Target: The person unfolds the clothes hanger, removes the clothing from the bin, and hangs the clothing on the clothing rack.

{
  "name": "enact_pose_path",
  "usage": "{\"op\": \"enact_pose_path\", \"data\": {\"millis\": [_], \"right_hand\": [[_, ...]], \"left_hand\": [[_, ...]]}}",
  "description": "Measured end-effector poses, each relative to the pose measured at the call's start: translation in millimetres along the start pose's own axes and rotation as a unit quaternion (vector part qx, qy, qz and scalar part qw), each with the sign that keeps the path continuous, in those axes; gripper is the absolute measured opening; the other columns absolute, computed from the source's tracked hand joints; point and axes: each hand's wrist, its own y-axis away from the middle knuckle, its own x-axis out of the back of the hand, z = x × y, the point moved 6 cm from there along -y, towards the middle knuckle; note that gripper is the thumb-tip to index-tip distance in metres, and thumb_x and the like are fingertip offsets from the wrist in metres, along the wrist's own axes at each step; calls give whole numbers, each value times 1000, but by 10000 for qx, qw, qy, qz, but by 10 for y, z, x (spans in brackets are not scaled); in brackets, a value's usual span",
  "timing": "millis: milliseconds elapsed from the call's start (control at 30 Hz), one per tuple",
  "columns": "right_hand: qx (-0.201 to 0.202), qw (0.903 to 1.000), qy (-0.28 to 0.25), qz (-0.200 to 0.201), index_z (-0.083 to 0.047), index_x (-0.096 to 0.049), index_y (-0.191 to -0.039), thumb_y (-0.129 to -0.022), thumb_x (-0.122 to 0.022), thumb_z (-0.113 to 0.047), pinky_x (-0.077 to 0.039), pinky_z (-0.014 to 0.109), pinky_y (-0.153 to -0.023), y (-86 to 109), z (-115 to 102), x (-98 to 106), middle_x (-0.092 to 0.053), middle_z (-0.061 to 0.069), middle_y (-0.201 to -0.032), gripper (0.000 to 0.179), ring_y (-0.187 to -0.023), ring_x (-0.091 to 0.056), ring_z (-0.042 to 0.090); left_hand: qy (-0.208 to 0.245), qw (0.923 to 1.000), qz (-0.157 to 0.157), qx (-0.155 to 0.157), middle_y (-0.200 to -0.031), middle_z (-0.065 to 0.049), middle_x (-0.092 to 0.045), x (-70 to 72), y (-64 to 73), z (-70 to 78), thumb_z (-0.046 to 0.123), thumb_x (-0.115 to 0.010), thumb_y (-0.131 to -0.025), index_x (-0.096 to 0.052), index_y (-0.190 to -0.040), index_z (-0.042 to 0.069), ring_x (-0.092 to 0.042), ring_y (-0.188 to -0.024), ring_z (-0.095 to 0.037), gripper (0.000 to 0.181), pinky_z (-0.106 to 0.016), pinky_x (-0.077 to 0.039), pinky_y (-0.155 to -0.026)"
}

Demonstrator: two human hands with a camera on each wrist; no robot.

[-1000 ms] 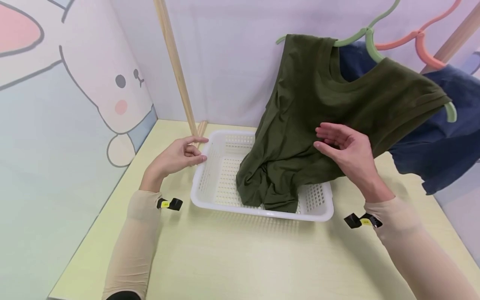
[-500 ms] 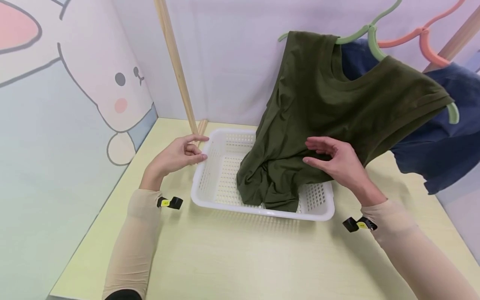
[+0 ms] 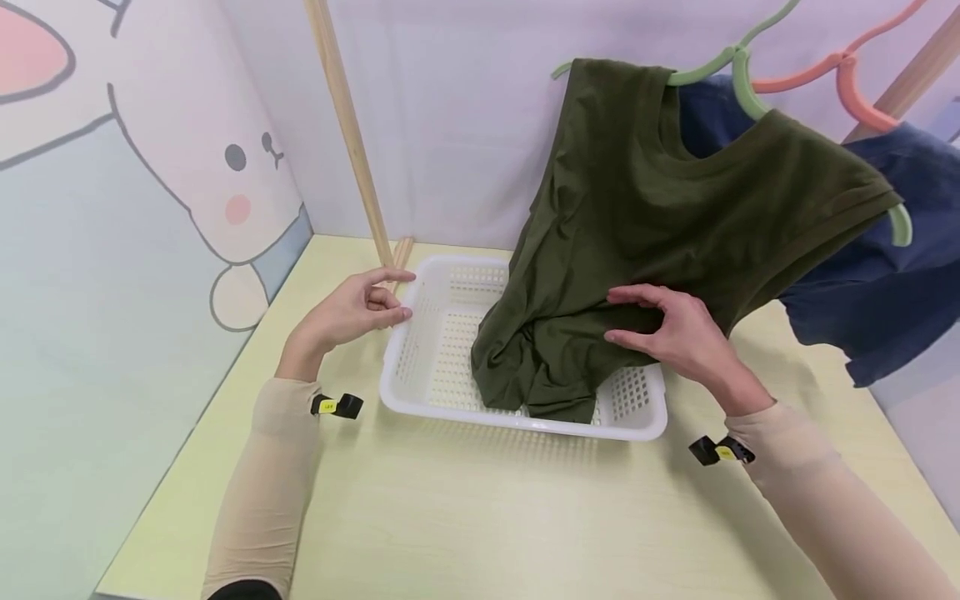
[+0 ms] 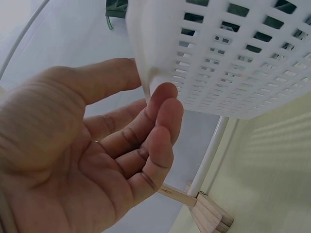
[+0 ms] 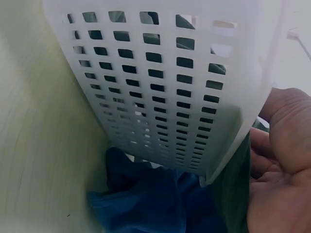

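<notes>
My left hand (image 3: 341,312) holds the left end of a white perforated plastic basket (image 3: 525,425). Its thumb lies on the rim, and curled fingers show below it in the left wrist view. A dark green shirt (image 3: 637,217) hangs on a green hanger (image 3: 744,79), its lower part bunched inside the basket. Over the shirt's lower right is my right hand (image 3: 678,333), thumb and fingers spread apart. In the right wrist view, green cloth runs between that hand and the basket's end; its fingertips are hidden there.
A dark blue garment (image 3: 892,275) hangs on an orange hanger (image 3: 847,71) behind the shirt at right. Wooden poles rise at left (image 3: 348,133) and right (image 3: 911,79). The basket sits on a pale yellow table (image 3: 465,517), with walls behind and at the sides.
My right hand has moved left and down across the shirt to the basket's right end. The left hand, basket and shirt have hardly moved.
</notes>
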Motion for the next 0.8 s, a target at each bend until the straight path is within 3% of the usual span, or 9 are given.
{"op": "enact_pose_path", "data": {"millis": [100,200,400,633,800], "right_hand": [[13,9996,273,13,-21,-77,-140,-89,-98,-36,-44,54,-116,19,4,0,-76,-2,-138,57,-138,-61,30],[51,9986,536,-1,-20,-78,-139,-88,-99,-37,-46,60,-110,37,-21,1,-76,2,-135,58,-134,-59,35],[287,9950,958,35,-16,-83,-129,-85,-100,-29,-49,53,-90,12,-90,-37,-82,7,-120,49,-109,-55,34],[585,9932,985,187,-13,-88,-112,-88,-95,-10,-51,52,-90,-20,-84,-63,-84,7,-110,25,-101,-65,36],[435,9952,832,259,-15,-90,-106,-93,-90,-8,-53,45,-83,-22,-50,-38,-83,4,-102,15,-93,-67,29]], "left_hand": [[4,10000,-37,-4,-103,-14,-78,-6,0,-3,8,-77,-106,-52,-162,8,-74,-94,-16,61,-24,-58,-89],[-2,10000,-46,-8,-103,-15,-77,0,1,-6,9,-77,-106,-53,-162,8,-74,-94,-16,61,-24,-58,-89],[-33,10000,-40,-21,-103,-14,-77,15,13,-20,10,-77,-107,-52,-163,8,-74,-94,-14,62,-24,-58,-90],[-90,10000,-3,-26,-101,-14,-78,23,27,-31,9,-77,-107,-53,-162,9,-73,-93,-14,60,-24,-58,-90],[-84,10000,-7,-39,-100,-13,-77,14,-6,-17,7,-77,-106,-54,-161,9,-73,-92,-14,60,-24,-59,-89]]}}
